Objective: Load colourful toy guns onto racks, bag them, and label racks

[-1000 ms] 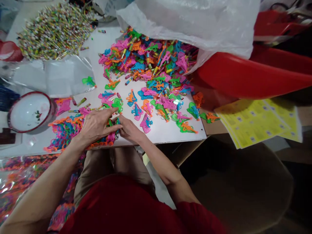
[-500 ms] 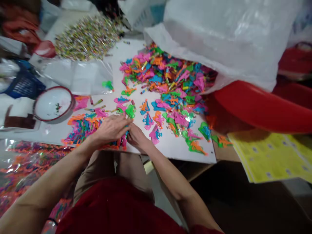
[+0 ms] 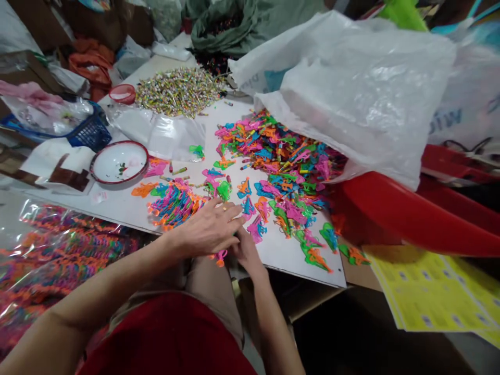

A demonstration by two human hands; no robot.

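My left hand (image 3: 213, 226) is at the table's front edge, its fingers bent and closed over the fingers of my right hand (image 3: 247, 250). Pink and orange ends of small plastic toys (image 3: 220, 257) stick out below the two hands, gripped between them; most of what they hold is covered. Left of my hands lies a tight row of stacked plastic toys (image 3: 177, 204) in pink, blue, green and orange. Just beyond my fingers are loose toys, among them a pink one (image 3: 256, 229) and an orange one (image 3: 262, 208).
A large heap of toys (image 3: 273, 143) spills from a white plastic sack (image 3: 359, 88). Behind is a pile of small striped tubes (image 3: 179, 91). A red-rimmed bowl (image 3: 119, 162) and blue basket (image 3: 91, 127) stand left. Yellow sheets (image 3: 433, 291) and a red basin (image 3: 402, 208) are right.
My hands have shifted to the right along the table edge, off the stacked row, which now shows more. The view has tilted up, so more of the background appears.
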